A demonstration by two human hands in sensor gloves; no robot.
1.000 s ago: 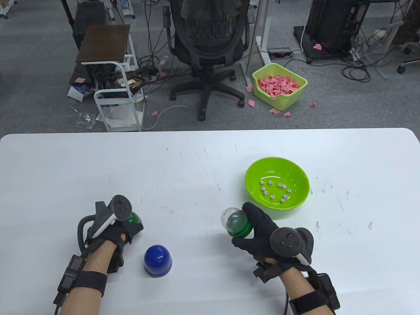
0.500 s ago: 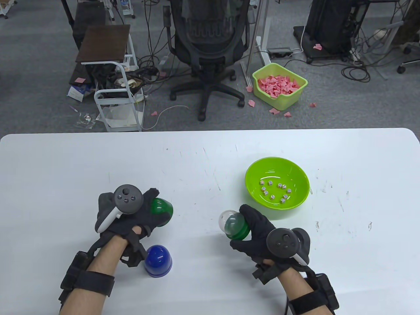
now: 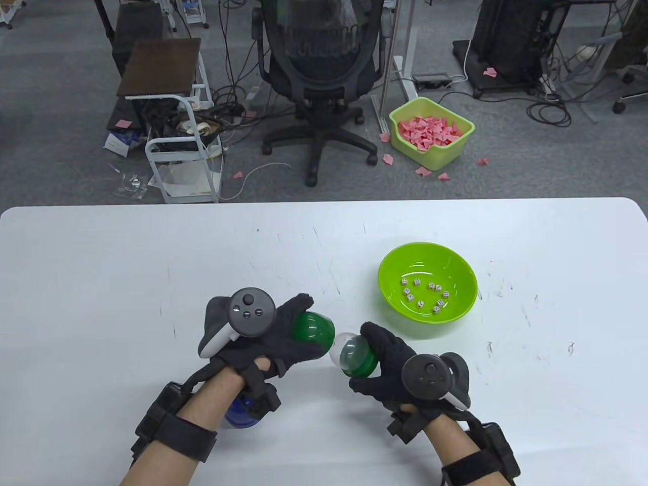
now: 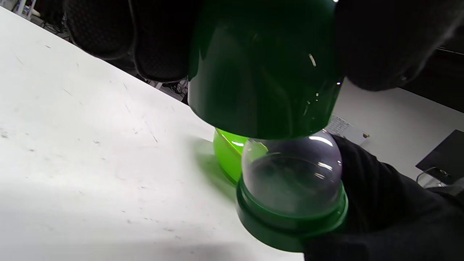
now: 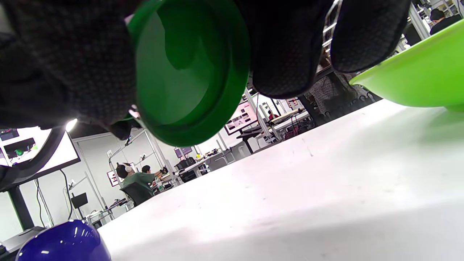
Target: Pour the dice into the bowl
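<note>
A lime green bowl [image 3: 458, 314] sits right of centre with several white dice [image 3: 422, 293] in it. My right hand [image 3: 392, 362] grips a green-based capsule with a clear dome [image 3: 354, 354], the dome pointing left; it looks empty. Its base also shows in the right wrist view [image 5: 188, 72]. My left hand [image 3: 283, 334] grips a dark green cap [image 3: 313, 329] and holds it just left of the dome. In the left wrist view the cap [image 4: 264, 69] sits right over the clear dome [image 4: 290, 174], at or nearly touching it.
A blue dome cap [image 3: 235, 412] stands on the table near the front edge, mostly hidden under my left wrist; it also shows in the right wrist view [image 5: 59, 241]. An office chair, a cart and a bin of pink paper stand on the floor beyond the table.
My left hand has carried the green cap right, from the front left to beside the capsule. My right hand has shifted the capsule slightly left. The bowl and dice have not moved.
</note>
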